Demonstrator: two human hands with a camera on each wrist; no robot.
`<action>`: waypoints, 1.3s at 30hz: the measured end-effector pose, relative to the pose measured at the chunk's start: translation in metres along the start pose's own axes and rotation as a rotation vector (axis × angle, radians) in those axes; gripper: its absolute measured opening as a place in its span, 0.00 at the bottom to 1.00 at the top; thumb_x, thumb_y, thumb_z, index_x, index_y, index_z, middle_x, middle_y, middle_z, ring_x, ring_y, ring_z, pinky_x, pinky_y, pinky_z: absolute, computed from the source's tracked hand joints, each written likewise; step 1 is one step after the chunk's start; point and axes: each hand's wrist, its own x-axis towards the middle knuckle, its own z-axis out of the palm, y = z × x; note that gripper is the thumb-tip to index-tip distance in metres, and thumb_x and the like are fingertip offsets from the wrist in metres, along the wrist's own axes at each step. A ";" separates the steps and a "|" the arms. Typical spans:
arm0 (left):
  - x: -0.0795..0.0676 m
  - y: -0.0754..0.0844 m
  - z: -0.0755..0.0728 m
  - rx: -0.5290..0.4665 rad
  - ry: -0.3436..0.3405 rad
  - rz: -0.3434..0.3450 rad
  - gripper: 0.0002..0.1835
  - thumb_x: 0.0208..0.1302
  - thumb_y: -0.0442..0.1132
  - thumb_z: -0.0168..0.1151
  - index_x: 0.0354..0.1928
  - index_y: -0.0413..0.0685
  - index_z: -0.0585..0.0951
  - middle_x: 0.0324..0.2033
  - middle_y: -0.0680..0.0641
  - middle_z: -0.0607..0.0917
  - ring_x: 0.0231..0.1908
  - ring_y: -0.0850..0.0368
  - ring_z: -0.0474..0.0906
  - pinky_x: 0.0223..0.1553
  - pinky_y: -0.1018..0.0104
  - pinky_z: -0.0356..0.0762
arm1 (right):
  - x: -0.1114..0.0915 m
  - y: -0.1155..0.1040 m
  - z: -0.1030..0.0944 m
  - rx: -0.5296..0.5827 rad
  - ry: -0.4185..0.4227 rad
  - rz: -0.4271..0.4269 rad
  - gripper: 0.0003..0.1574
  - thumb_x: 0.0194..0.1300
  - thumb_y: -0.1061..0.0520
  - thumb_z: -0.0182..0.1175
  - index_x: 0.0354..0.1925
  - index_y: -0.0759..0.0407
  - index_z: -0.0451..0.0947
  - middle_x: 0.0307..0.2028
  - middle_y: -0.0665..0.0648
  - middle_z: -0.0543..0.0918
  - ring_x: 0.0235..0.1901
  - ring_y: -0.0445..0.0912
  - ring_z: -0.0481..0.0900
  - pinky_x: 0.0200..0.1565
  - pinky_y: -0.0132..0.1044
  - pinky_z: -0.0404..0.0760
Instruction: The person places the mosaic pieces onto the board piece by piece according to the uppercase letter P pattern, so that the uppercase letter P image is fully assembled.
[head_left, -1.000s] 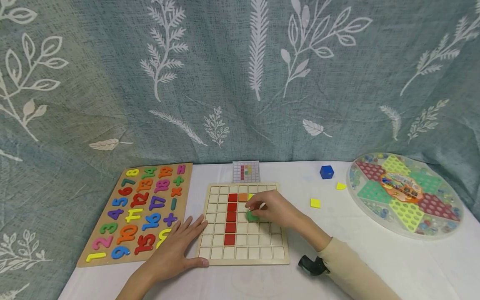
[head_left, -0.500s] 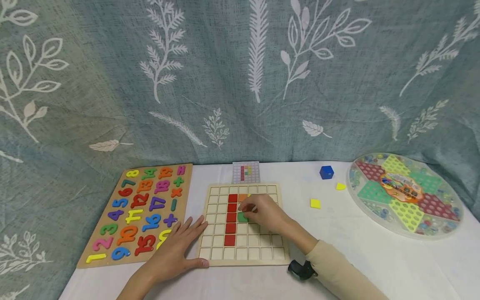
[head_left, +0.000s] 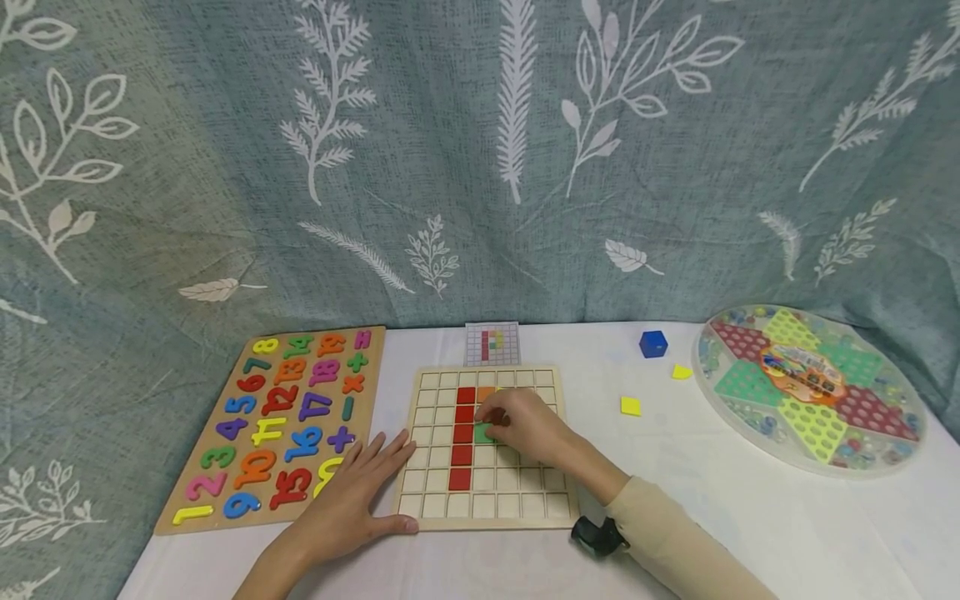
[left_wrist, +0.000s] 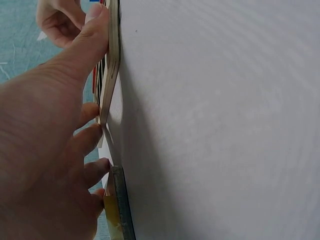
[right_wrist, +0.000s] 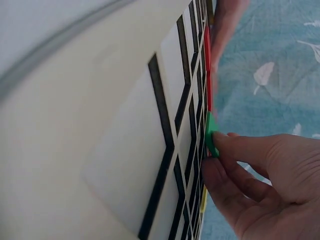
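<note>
A wooden grid board (head_left: 487, 526) lies in the middle of the table, with a column of several red tiles (head_left: 461, 456) and an orange tile (head_left: 486, 394) in its squares. A yellow tile beside the orange one is mostly covered by my right hand (head_left: 528, 425). That hand pinches a green square tile (head_left: 482, 434) right beside the red column. In the right wrist view the green tile (right_wrist: 211, 134) sits slightly tilted at the board's surface under the thumb. My left hand (head_left: 341, 508) rests with spread fingers along the board's left edge, its thumb at the near-left corner.
A number puzzle board (head_left: 217, 433) lies at the left, partly under my left hand. Behind the grid stands a small pattern card (head_left: 492, 344). To the right are a yellow square tile (head_left: 630, 407), a yellow quarter-round piece (head_left: 682, 372), a blue cube (head_left: 653, 344) and a round marble game board (head_left: 810, 392).
My right hand has moved left and slightly nearer with the green tile, bringing it up against the red column. The left hand has stayed in place.
</note>
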 end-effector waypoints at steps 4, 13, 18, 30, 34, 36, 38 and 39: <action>0.001 0.001 0.000 -0.004 -0.005 -0.004 0.54 0.48 0.72 0.64 0.73 0.48 0.65 0.74 0.46 0.60 0.73 0.36 0.49 0.72 0.37 0.40 | 0.001 0.000 0.000 -0.006 -0.012 -0.006 0.10 0.59 0.69 0.67 0.41 0.62 0.84 0.37 0.52 0.86 0.37 0.43 0.81 0.41 0.30 0.82; 0.001 0.001 0.000 -0.006 -0.006 -0.011 0.54 0.48 0.72 0.64 0.73 0.49 0.65 0.74 0.47 0.60 0.73 0.36 0.49 0.73 0.38 0.39 | -0.003 -0.001 -0.006 0.003 -0.010 0.000 0.11 0.60 0.68 0.67 0.42 0.62 0.84 0.39 0.53 0.86 0.39 0.44 0.81 0.41 0.32 0.83; 0.001 0.001 0.000 -0.005 -0.015 -0.023 0.55 0.47 0.72 0.65 0.73 0.49 0.65 0.74 0.47 0.59 0.73 0.36 0.48 0.73 0.39 0.38 | -0.006 0.004 -0.020 -0.007 0.019 -0.005 0.09 0.62 0.68 0.65 0.42 0.63 0.84 0.39 0.55 0.86 0.38 0.43 0.81 0.41 0.32 0.84; 0.001 0.001 -0.001 -0.005 -0.026 -0.038 0.55 0.47 0.71 0.66 0.73 0.48 0.65 0.74 0.47 0.59 0.73 0.36 0.48 0.73 0.39 0.38 | -0.034 0.045 -0.084 -0.104 0.125 0.040 0.10 0.60 0.72 0.63 0.42 0.68 0.83 0.39 0.61 0.86 0.38 0.49 0.82 0.41 0.42 0.85; 0.001 0.002 -0.002 -0.009 -0.026 -0.041 0.55 0.47 0.72 0.65 0.73 0.49 0.65 0.74 0.47 0.59 0.73 0.36 0.48 0.73 0.39 0.39 | -0.046 0.063 -0.108 -0.164 0.141 0.082 0.12 0.60 0.72 0.63 0.44 0.69 0.83 0.40 0.64 0.85 0.39 0.53 0.83 0.41 0.44 0.85; 0.001 0.002 -0.002 -0.007 -0.024 -0.035 0.55 0.47 0.72 0.65 0.73 0.49 0.65 0.74 0.47 0.59 0.73 0.36 0.48 0.73 0.38 0.39 | -0.053 0.070 -0.120 -0.174 0.137 0.106 0.13 0.60 0.73 0.63 0.45 0.71 0.82 0.41 0.65 0.85 0.40 0.55 0.83 0.42 0.45 0.86; 0.001 0.002 -0.002 -0.005 -0.022 -0.030 0.55 0.47 0.72 0.65 0.73 0.49 0.64 0.74 0.47 0.59 0.73 0.36 0.48 0.73 0.38 0.39 | -0.059 0.076 -0.131 -0.181 0.128 0.128 0.14 0.59 0.74 0.64 0.46 0.72 0.81 0.42 0.67 0.84 0.41 0.57 0.82 0.43 0.46 0.86; 0.001 0.002 -0.002 -0.006 -0.021 -0.029 0.55 0.47 0.72 0.65 0.73 0.48 0.65 0.74 0.47 0.59 0.73 0.36 0.48 0.73 0.38 0.39 | -0.061 0.079 -0.136 -0.185 0.123 0.136 0.15 0.59 0.74 0.64 0.46 0.72 0.81 0.43 0.68 0.84 0.41 0.58 0.82 0.43 0.47 0.85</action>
